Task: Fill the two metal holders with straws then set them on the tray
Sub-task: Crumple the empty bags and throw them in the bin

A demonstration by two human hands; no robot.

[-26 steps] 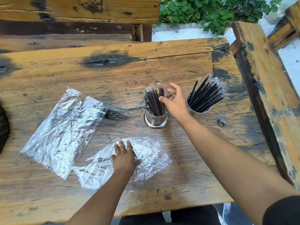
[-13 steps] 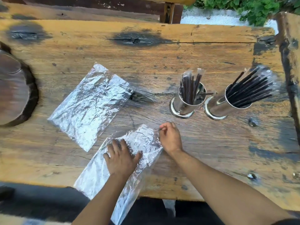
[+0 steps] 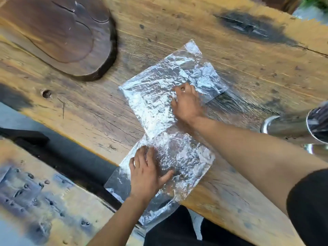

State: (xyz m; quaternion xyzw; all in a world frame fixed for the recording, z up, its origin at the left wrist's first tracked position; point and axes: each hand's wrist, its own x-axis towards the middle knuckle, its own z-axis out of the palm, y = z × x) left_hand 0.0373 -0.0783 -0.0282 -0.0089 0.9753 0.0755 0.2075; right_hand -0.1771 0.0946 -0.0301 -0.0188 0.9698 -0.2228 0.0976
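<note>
Left hand (image 3: 147, 176): lies flat, fingers spread, palm down on the near bag (image 3: 179, 162), grasping nothing; it sits at about 7 o'clock from the frame's centre
Right hand (image 3: 186, 102): reaches in from 4 o'clock and rests on the far bag (image 3: 159, 89), fingers curled at the wrinkled plastic; whether it pinches the film or only presses it cannot be told
Near bag: clear, crumpled, hangs over the table's near edge; its lower corner is off the wood, above the person's dark lap
Far bag: clear, lies wholly on the table (image 3: 248, 68); its near corner touches or overlaps the near bag, which of the two cannot be told
Holders: one metal holder (image 3: 287, 125) shows at 3 o'clock, cut by the frame's right edge, dark straws (image 3: 319, 119) blurred in its mouth; a second holder (image 3: 317, 148) shows only as a shiny sliver just below it; both stand on the table, well apart from the tray
Tray (image 3: 58, 34): dark round wood slab at 10 o'clock, bare, its top cut by the frame's edge
Open room: bare boards lie between tray and far bag, and from the bags toward 1 o'clock
Edges: the table's near edge runs diagonally from 9 o'clock to 5 o'clock; past it a dark gap, then a weathered bench (image 3: 35, 201) at 8 o'clock
</note>
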